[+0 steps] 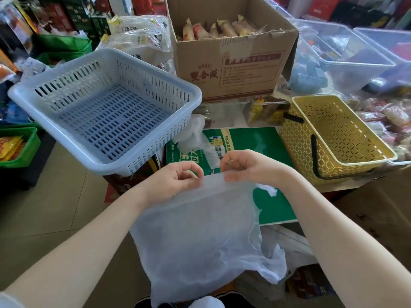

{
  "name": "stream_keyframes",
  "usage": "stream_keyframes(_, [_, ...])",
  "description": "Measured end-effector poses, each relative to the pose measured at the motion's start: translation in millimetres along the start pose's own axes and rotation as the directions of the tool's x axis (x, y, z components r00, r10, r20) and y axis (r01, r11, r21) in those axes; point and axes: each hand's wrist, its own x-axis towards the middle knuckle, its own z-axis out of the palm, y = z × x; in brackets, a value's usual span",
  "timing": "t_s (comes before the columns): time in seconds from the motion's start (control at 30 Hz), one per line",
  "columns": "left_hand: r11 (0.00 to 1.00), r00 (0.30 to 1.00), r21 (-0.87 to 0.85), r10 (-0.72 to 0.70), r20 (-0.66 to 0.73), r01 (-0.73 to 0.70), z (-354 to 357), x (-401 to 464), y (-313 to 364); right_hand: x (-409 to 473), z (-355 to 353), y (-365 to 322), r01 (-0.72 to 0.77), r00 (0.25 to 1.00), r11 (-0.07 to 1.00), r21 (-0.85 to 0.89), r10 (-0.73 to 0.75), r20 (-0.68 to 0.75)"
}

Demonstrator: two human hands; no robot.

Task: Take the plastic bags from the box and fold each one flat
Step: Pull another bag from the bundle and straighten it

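Both hands' fingers (195, 174) pinch the plastic bag's (195, 236) top edge (bag hangs below)

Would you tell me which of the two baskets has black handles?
The yellow basket on the right, with black handles folded down; the blue basket on the left has none.

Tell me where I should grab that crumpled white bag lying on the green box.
Pinch the crumpled bag at its bunched far end beside the blue basket, coming from above. It lies loose on the green box, so the raised bunch gives the hands the most to pinch.
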Motion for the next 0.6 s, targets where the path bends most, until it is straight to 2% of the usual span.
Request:
stream_keyframes(0.17, [0.959,0.977,0.282,0.069,-0.200,-0.010,3.2,18.7,1.9,6.9,-1.5,6.6,-0.036,0.979,0.971,-0.237,-0.013,-0.205])
stream_keyframes(0.23, [0.945,0.952,0.328,0.102,-0.290,-0.001,3.9,25.5,3.2,9.0,-1.2,7.0,-0.036,0.962,0.955,-0.295,-0.047,-0.270])
stream_keyframes(0.3, [0.945,0.933,0.326,0.130,-0.335,-0.015,5.0,29.9,4.0,10.7,-0.6,6.7,-0.013,0.946,0.960,-0.281,-0.080,-0.315])
stream_keyframes(0.4, [0.953,0.916,0.299,0.158,-0.368,-0.045,8.3,34.2,4.5,15.7,1.7,6.2,0.053,0.945,0.970,-0.238,-0.125,-0.302])
stream_keyframes(0.5, [0.953,0.893,0.283,0.221,-0.393,-0.112,8.1,39.8,5.5,24.3,4.5,4.7,0.094,0.948,0.946,-0.312,-0.181,-0.262])
stream_keyframes(0.6, [0.932,0.880,0.341,0.263,-0.395,-0.125,4.4,44.1,6.3,32.0,1.8,6.1,0.088,0.948,0.928,-0.362,-0.190,-0.254])
